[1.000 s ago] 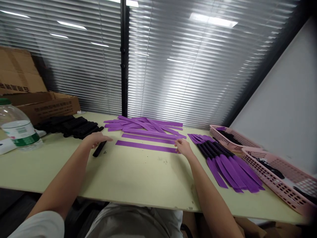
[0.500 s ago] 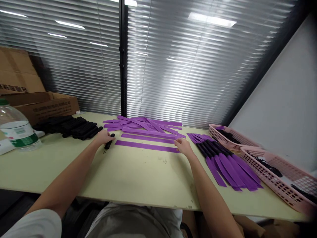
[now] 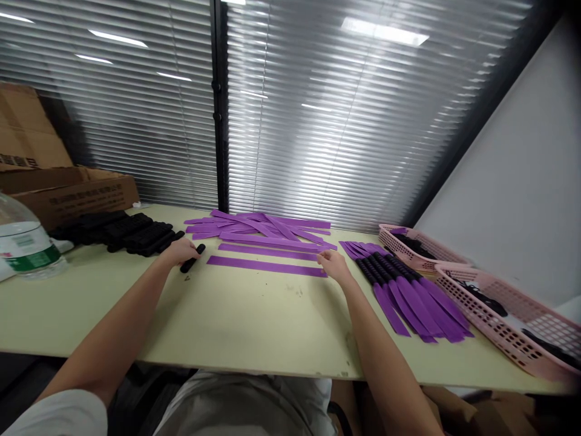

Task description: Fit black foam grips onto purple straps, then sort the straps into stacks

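Observation:
My left hand (image 3: 181, 251) grips a short black tube (image 3: 193, 258), which slants over the table left of the purple strips. My right hand (image 3: 331, 264) is closed at the right ends of two flat purple strips; its fingertips touch the nearer strip (image 3: 265, 266), and the farther one (image 3: 267, 251) lies just behind. Behind these is a loose, crossed pile of purple strips (image 3: 258, 225). More black tubes (image 3: 145, 235) lie heaped left of my left hand. To the right of my right hand rest several purple strips with black sleeves round their middles (image 3: 408, 297).
Two pink baskets (image 3: 503, 320) holding black items stand at the right edge. At the left are a water bottle (image 3: 28, 248) and an open cardboard box (image 3: 91, 197). Window blinds (image 3: 308, 109) rise behind the pale table (image 3: 245, 327).
The black tube in my left hand has tilted further from upright. My right hand stays at the strip ends. The whole view has shifted slightly.

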A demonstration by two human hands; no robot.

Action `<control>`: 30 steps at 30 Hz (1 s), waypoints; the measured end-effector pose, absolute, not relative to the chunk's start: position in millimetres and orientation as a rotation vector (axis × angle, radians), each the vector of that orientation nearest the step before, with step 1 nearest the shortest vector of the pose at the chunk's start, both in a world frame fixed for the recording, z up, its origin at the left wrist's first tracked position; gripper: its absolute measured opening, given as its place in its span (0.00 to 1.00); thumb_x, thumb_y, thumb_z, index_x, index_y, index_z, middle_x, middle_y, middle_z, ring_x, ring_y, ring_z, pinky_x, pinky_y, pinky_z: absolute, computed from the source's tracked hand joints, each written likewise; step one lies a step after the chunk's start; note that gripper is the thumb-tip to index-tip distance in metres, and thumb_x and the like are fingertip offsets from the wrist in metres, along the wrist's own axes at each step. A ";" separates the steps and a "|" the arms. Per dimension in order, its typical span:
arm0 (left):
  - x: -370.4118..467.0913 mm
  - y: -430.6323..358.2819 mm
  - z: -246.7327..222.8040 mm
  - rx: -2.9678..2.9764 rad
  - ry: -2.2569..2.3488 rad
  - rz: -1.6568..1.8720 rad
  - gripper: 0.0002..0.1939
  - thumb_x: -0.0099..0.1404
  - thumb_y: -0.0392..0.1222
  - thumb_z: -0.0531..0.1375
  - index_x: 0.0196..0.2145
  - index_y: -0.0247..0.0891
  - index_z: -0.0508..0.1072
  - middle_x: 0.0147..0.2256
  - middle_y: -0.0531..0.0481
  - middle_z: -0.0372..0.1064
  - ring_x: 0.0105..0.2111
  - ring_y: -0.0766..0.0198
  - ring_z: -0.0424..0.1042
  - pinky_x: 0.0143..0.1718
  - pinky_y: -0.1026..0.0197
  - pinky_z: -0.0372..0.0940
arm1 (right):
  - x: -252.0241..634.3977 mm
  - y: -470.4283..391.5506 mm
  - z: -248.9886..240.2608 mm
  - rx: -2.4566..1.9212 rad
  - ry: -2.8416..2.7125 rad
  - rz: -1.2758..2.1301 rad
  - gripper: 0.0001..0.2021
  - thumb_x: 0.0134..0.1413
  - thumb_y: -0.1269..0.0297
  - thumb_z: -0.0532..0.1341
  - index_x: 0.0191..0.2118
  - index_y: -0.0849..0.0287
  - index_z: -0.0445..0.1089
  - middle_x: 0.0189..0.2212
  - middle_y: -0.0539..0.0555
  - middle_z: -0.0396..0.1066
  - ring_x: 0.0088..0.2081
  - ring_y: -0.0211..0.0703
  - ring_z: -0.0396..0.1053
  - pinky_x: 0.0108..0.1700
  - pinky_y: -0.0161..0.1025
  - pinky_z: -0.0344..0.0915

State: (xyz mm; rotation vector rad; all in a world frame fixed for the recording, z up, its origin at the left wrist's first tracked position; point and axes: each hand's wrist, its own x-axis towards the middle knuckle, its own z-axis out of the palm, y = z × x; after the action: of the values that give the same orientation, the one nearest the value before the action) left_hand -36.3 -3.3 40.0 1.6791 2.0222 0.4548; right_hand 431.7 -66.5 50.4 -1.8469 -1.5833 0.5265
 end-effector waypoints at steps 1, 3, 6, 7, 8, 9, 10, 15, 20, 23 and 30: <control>-35.8 -3.7 40.2 1.676 2.024 0.452 0.12 0.40 0.47 0.63 0.22 0.37 0.73 0.13 0.51 0.61 0.17 0.58 0.66 0.17 0.62 0.60 | 431.5 -66.7 50.6 -1.848 -1.583 0.524 0.09 0.55 0.59 0.58 0.35 0.59 0.71 0.34 0.53 0.75 0.23 0.36 0.70 0.24 0.31 0.63; -33.4 -5.9 42.1 1.664 2.035 0.446 0.12 0.39 0.47 0.64 0.22 0.37 0.72 0.13 0.51 0.60 0.17 0.57 0.67 0.17 0.62 0.60 | 431.2 -67.3 51.1 -1.848 -1.584 0.520 0.09 0.55 0.59 0.58 0.35 0.59 0.71 0.34 0.53 0.75 0.23 0.36 0.70 0.24 0.31 0.63; -26.8 -14.5 53.0 1.614 2.013 0.463 0.18 0.41 0.53 0.66 0.24 0.36 0.72 0.17 0.48 0.66 0.22 0.55 0.71 0.19 0.62 0.62 | 431.8 -67.8 51.5 -1.847 -1.588 0.517 0.09 0.55 0.59 0.58 0.35 0.59 0.71 0.34 0.53 0.75 0.23 0.36 0.70 0.24 0.31 0.64; -24.1 -18.7 59.4 1.580 1.929 0.497 0.21 0.42 0.56 0.66 0.27 0.36 0.73 0.22 0.45 0.70 0.26 0.54 0.73 0.22 0.62 0.65 | 432.5 -67.6 51.4 -1.847 -1.588 0.514 0.09 0.54 0.59 0.58 0.35 0.59 0.71 0.34 0.53 0.75 0.23 0.36 0.70 0.25 0.31 0.64; -21.1 -23.3 67.0 1.530 1.802 0.554 0.25 0.43 0.59 0.66 0.31 0.36 0.74 0.29 0.43 0.74 0.31 0.54 0.74 0.25 0.61 0.68 | 433.6 -67.2 51.2 -1.847 -1.587 0.507 0.10 0.54 0.59 0.58 0.36 0.59 0.71 0.34 0.53 0.75 0.23 0.36 0.70 0.25 0.32 0.64; -18.2 -28.1 75.2 1.486 1.629 0.632 0.28 0.46 0.63 0.64 0.35 0.37 0.75 0.36 0.41 0.75 0.36 0.53 0.75 0.30 0.60 0.70 | 434.9 -66.6 50.7 -1.847 -1.585 0.498 0.10 0.55 0.59 0.58 0.36 0.59 0.71 0.35 0.53 0.75 0.23 0.36 0.71 0.25 0.32 0.64; -15.2 -32.6 83.3 1.461 1.478 0.703 0.30 0.49 0.66 0.62 0.39 0.39 0.75 0.43 0.40 0.74 0.41 0.53 0.74 0.34 0.60 0.71 | 436.4 -65.7 50.0 -1.848 -1.580 0.486 0.10 0.55 0.58 0.58 0.36 0.59 0.72 0.35 0.53 0.75 0.23 0.36 0.71 0.26 0.32 0.64; -2.5 -43.9 99.8 1.459 1.324 0.936 0.32 0.52 0.69 0.59 0.46 0.44 0.74 0.54 0.44 0.69 0.47 0.55 0.72 0.41 0.59 0.71 | 441.3 -60.9 46.8 -1.869 -1.552 0.446 0.11 0.55 0.57 0.57 0.36 0.59 0.72 0.35 0.53 0.75 0.24 0.36 0.71 0.28 0.32 0.64; 8.2 -39.4 79.9 1.510 1.387 0.810 0.34 0.49 0.70 0.60 0.44 0.41 0.75 0.51 0.41 0.71 0.44 0.53 0.74 0.38 0.59 0.70 | 447.8 -62.2 52.5 -1.964 -1.491 0.418 0.11 0.56 0.57 0.57 0.36 0.58 0.72 0.33 0.54 0.75 0.25 0.38 0.72 0.27 0.32 0.65; 19.4 -38.8 69.2 1.645 1.420 0.755 0.34 0.52 0.70 0.57 0.45 0.42 0.74 0.50 0.44 0.72 0.44 0.54 0.73 0.39 0.58 0.69 | 460.1 -68.9 57.5 -2.073 -1.443 0.388 0.10 0.50 0.58 0.63 0.30 0.61 0.72 0.28 0.59 0.74 0.29 0.45 0.74 0.29 0.36 0.67; 61.6 -43.8 41.5 2.270 1.333 0.678 0.26 0.59 0.62 0.53 0.40 0.39 0.77 0.44 0.45 0.74 0.44 0.52 0.71 0.47 0.56 0.65 | 483.8 -83.4 51.6 -2.319 -1.403 0.899 0.15 0.18 0.81 0.71 0.17 0.64 0.66 0.14 0.56 0.68 0.22 0.55 0.72 0.20 0.45 0.69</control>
State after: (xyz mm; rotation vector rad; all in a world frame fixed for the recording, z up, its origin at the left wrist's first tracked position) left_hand 61.6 -43.8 41.5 2.2701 1.3334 0.6775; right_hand 483.8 -83.4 51.6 -2.3188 -1.4034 0.8994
